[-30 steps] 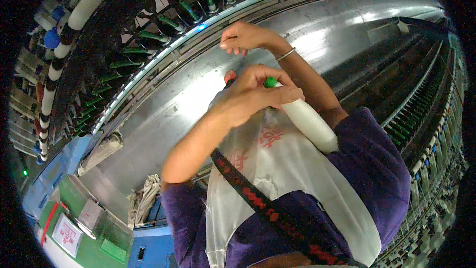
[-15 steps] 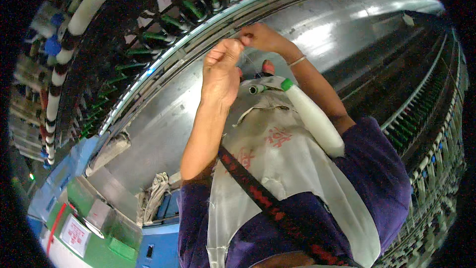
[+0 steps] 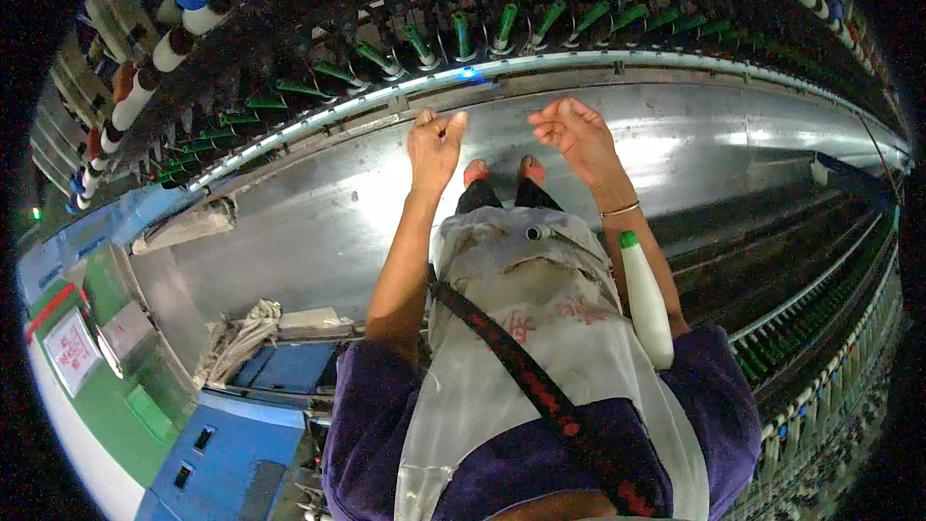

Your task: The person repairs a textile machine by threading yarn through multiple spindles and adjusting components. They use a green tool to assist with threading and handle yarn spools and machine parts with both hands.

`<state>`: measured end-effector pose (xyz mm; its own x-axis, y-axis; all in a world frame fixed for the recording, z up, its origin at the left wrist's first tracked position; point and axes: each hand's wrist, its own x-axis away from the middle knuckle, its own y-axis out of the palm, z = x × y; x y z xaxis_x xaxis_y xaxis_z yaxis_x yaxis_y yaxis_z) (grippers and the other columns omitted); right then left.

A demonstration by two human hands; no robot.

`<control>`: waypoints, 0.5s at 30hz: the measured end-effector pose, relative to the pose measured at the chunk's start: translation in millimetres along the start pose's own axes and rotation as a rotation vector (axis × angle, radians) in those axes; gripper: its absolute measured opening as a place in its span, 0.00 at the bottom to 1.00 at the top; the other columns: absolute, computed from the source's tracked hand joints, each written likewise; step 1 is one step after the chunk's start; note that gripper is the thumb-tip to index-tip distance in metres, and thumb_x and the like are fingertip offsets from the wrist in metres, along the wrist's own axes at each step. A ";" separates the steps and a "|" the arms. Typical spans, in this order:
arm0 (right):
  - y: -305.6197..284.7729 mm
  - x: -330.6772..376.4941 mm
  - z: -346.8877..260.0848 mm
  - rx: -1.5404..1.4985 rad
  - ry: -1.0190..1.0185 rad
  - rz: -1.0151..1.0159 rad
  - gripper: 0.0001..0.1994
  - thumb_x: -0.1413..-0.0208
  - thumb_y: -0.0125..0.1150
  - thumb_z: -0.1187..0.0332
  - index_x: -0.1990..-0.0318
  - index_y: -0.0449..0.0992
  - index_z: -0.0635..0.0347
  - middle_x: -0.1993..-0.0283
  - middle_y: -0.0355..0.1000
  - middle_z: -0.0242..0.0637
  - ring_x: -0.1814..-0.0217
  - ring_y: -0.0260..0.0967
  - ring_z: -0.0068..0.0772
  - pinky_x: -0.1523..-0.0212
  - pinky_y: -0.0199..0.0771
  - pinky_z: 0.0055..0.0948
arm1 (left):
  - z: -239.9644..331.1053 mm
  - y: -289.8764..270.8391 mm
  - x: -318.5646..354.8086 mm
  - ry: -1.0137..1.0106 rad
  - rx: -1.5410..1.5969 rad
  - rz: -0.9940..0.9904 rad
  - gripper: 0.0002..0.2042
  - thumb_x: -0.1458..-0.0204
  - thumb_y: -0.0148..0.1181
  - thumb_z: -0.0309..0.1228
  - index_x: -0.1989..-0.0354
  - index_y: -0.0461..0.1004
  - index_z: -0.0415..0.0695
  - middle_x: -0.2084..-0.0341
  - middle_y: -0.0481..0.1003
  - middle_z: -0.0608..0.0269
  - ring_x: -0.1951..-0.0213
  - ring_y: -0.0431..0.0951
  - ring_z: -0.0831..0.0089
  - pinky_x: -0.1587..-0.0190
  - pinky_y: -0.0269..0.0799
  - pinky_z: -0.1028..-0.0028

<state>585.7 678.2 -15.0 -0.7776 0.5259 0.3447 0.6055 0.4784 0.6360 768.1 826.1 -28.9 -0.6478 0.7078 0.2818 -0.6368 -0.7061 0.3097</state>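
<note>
Both hands are raised over the apron, apart from each other, in front of the row of green spindle tubes (image 3: 462,36). My left hand (image 3: 433,156) is closed with fingers curled and the thumb up near them; anything in it is too small to see. My right hand (image 3: 579,142) has its fingertips drawn together in a pinch, and no thread can be made out there. A white yarn bobbin with a green tip (image 3: 646,301) leans along the right side of my pale apron (image 3: 550,328). The end of a hollow tube (image 3: 538,233) sticks out at the apron's pocket.
A long machine with a light rail (image 3: 386,96) curves across ahead. White yarn rolls (image 3: 130,108) hang at the far left. Below lies a shiny metal floor (image 3: 318,203). Blue and green cabinets (image 3: 227,444) stand lower left, with rags (image 3: 236,338) beside them. Another spindle row (image 3: 810,314) runs along the right.
My hands were together with a thread running from them toward the apron; they have separated, the right one moving rightward. The view has turned, bringing the spindle row across the top.
</note>
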 end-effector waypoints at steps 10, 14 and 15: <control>-93.9 -23.0 4.8 0.185 -0.069 0.219 0.13 0.40 0.55 0.61 0.62 0.73 0.65 0.57 0.75 0.51 0.60 0.76 0.36 0.58 0.77 0.30 | -98.2 40.0 -61.0 0.175 0.034 0.407 0.10 0.53 0.68 0.30 0.64 0.80 0.39 0.70 0.78 0.63 0.66 0.75 0.76 0.64 0.66 0.80; -123.3 -36.5 -10.2 0.293 -0.054 0.239 0.13 0.40 0.56 0.61 0.63 0.74 0.65 0.58 0.75 0.50 0.60 0.76 0.36 0.57 0.77 0.30 | -132.0 37.2 -97.4 0.474 -0.616 0.459 0.06 0.48 0.60 0.31 0.69 0.78 0.41 0.61 0.77 0.52 0.48 0.71 0.59 0.51 0.65 0.66; -126.0 -41.2 -11.6 0.286 -0.025 0.242 0.12 0.40 0.56 0.62 0.64 0.74 0.65 0.58 0.75 0.50 0.60 0.76 0.36 0.57 0.77 0.30 | -138.3 39.2 -106.3 0.489 -0.608 0.483 0.07 0.47 0.57 0.32 0.69 0.77 0.42 0.61 0.77 0.52 0.50 0.70 0.57 0.47 0.62 0.64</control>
<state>539.4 588.1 -101.4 -0.6037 0.6635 0.4419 0.7970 0.5132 0.3183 754.1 720.2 -172.3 -0.9174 0.3426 -0.2025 -0.2711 -0.9105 -0.3122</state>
